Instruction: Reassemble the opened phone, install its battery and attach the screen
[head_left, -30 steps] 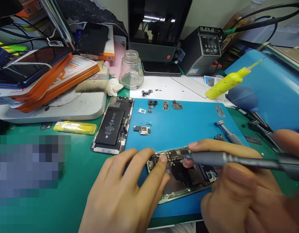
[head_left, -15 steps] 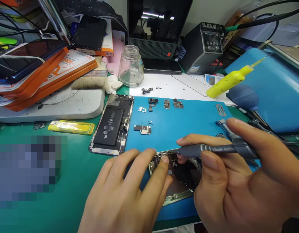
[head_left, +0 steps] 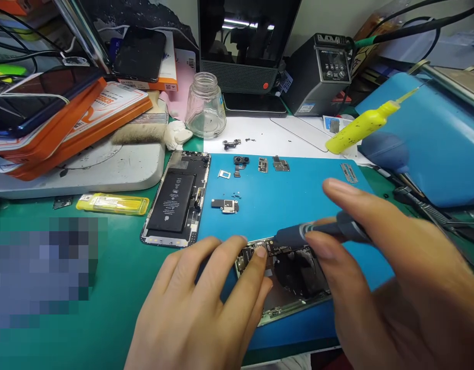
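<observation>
My left hand point(head_left: 206, 298) presses its fingertips onto the upper left corner of an opened phone housing point(head_left: 281, 311), holding it down. Small boards and connectors show along its top edge, and a black round part lies in its middle. Between the thumb and fingers of my right hand point(head_left: 379, 272) is a dark grey screwdriver point(head_left: 294, 235). It leans low across the housing's top edge, and its tip meets the parts there. On the blue mat point(head_left: 294, 195) behind my hands lie a metal bracket point(head_left: 226, 206), a camera module point(head_left: 241, 161), a SIM tray point(head_left: 224, 174) and metal shield plates point(head_left: 281, 164).
A phone screen half with its black battery point(head_left: 172, 202) lies left of my hands, beside a yellow lighter point(head_left: 112, 204). Behind stand a glass jar point(head_left: 206, 108) and a monitor point(head_left: 248, 36). A yellow bottle with a needle point(head_left: 360, 128) leans at right. Tiny screws dot the mat.
My right hand has shifted its grip on the screwdriver, its fingers lifting and spreading, and the tool's tip has slid slightly left. The left hand stays in place on the housing.
</observation>
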A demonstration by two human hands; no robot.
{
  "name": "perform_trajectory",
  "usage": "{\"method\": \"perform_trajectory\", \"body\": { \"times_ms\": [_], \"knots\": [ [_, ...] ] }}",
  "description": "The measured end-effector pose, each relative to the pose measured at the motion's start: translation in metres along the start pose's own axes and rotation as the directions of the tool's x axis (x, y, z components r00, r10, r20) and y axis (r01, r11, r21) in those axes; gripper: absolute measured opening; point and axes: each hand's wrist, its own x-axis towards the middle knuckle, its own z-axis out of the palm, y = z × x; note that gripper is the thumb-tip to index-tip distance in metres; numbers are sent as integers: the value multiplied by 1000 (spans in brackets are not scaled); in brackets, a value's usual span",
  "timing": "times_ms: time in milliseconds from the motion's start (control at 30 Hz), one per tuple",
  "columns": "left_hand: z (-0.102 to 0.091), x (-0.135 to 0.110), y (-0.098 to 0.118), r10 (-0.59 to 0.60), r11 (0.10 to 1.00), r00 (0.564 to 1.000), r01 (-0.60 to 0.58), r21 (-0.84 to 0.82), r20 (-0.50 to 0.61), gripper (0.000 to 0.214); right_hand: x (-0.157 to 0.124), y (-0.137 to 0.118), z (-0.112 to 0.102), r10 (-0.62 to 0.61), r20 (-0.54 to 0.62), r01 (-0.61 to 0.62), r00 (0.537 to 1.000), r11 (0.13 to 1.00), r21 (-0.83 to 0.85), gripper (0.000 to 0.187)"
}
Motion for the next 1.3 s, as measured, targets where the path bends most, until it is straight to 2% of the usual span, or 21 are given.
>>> {"method": "perform_trajectory", "body": {
  "times_ms": [100,133,233,367,500,567,700,933,1067,1167,1233,1300],
  "knots": [
    [0,1,2,-17,1000,1000,17,-10,-6,35,9,10,-3,34,0,-34,999,995,98,58],
    [0,1,2,-22,1000,1000,22,-10,-8,35,11,14,-3,-80,80,71,994,992,109,62],
    [-1,2,2,-9,1000,1000,9,2,-3,36,12,23,-3,-172,89,167,981,984,66,61],
    [-4,2,-1,21,1000,999,-22,18,33,40,8,20,-2,-91,39,86,995,990,113,51],
    [-4,2,-1,21,1000,1000,-21,22,23,39,10,20,-5,-146,103,131,984,982,138,59],
    [-4,1,0,9,1000,1000,-9,16,19,39,11,22,-6,-155,108,139,982,980,144,56],
    [-6,2,2,-6,1000,1000,5,9,27,38,11,22,-2,-102,76,95,992,992,87,43],
    [-5,4,1,-1,1000,1000,1,0,11,40,12,21,0,-171,23,168,985,981,99,48],
    [-4,0,2,-40,999,999,41,13,-26,42,12,26,0,-150,19,146,988,979,140,50],
    [-5,-1,6,-79,996,995,76,-47,-64,42,9,25,5,-179,22,170,984,962,213,50],
    [-5,0,12,-166,983,981,158,-92,-99,36,5,22,8,-206,36,190,978,949,251,50],
    [-5,2,19,-266,960,957,252,-122,-114,28,1,20,9,-154,25,140,988,943,302,52]
  ]
}}
